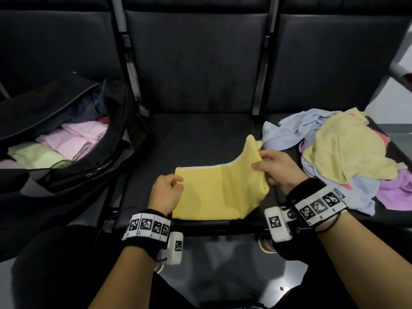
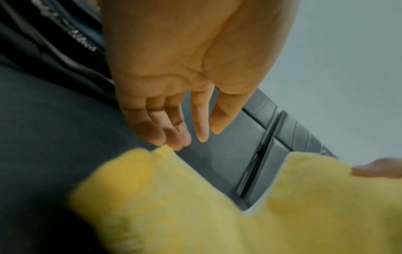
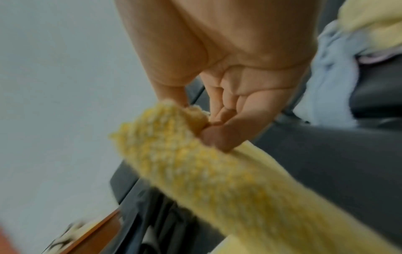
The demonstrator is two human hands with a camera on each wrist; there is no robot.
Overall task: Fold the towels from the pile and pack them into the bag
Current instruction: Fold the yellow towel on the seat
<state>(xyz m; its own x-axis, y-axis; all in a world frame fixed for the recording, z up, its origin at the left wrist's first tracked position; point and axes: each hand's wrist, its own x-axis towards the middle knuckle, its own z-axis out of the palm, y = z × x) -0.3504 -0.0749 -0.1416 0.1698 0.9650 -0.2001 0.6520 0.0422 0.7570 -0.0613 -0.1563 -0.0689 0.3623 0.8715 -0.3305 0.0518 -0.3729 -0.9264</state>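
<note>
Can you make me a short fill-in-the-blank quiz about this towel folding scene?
1. The right hand pinches the lifted edge of the ____ terry towel.
2. The open black fabric bag sits on the person's ____ side.
3. The left hand is ____, gripping nothing.
4. Beside the folded light green towel in the bag lie ____ towels.

Answers: yellow; left; open; pink

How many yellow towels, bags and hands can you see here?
Yellow towels: 2, the bright towel being folded and the paler towel on top of the pile
Bags: 1, the black bag
Hands: 2, the left hand and the right hand, which pinches the bright towel
Total: 5
</note>
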